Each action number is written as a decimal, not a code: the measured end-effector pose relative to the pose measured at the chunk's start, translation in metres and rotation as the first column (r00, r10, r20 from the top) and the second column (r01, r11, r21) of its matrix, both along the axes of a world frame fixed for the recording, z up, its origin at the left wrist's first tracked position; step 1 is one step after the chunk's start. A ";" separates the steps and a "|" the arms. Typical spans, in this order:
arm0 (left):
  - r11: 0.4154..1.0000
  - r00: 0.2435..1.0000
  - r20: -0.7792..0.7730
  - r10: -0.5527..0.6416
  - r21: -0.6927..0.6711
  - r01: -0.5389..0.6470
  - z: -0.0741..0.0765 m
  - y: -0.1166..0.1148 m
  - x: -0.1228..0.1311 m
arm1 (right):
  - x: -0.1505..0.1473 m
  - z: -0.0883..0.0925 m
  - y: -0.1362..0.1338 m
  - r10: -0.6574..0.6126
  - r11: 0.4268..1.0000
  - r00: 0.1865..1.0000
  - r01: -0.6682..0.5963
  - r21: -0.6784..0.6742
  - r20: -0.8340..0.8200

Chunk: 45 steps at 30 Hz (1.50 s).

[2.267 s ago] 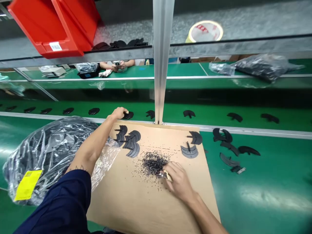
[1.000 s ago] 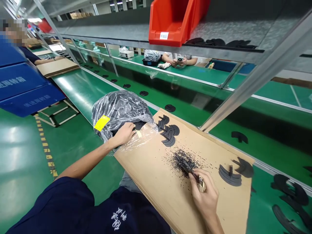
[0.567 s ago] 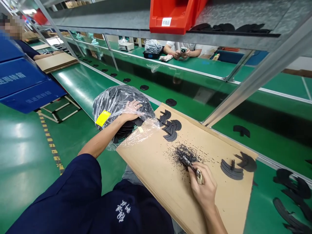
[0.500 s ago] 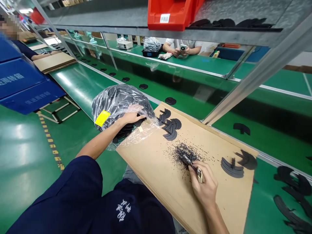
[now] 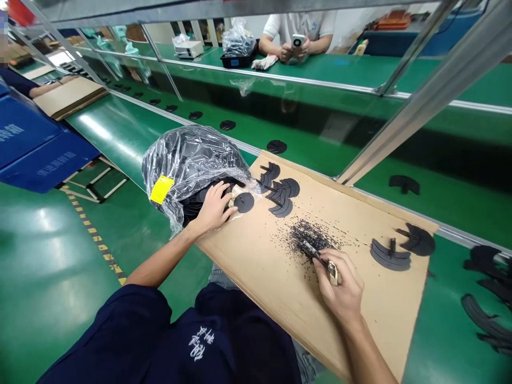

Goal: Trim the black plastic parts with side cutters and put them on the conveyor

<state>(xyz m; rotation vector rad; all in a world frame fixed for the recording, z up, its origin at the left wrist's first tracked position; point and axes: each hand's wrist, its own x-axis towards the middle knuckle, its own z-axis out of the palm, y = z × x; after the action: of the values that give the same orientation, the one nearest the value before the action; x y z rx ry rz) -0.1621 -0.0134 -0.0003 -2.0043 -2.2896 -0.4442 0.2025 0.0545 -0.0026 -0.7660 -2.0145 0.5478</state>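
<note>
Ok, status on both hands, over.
Left hand holds black disc beside plastic bag. Right hand holds cutter at black shavings on cardboard. Nothing blocking.

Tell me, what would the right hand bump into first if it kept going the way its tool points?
Probably the heap of black crumbs on the cardboard: the right hand aims its tool at it, tip at its edge.
</note>
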 end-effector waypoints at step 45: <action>0.733 0.631 0.375 -0.679 0.370 0.570 0.029 0.002 0.146 | 0.000 0.015 -0.024 -0.079 0.485 0.936 -0.265 -0.834 -0.343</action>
<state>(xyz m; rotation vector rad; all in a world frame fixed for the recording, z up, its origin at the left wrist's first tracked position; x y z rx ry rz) -0.0158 -0.0114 0.0286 -2.7702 -1.4921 -1.3301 0.2029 0.0303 0.0122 -1.0441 -1.3399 1.7489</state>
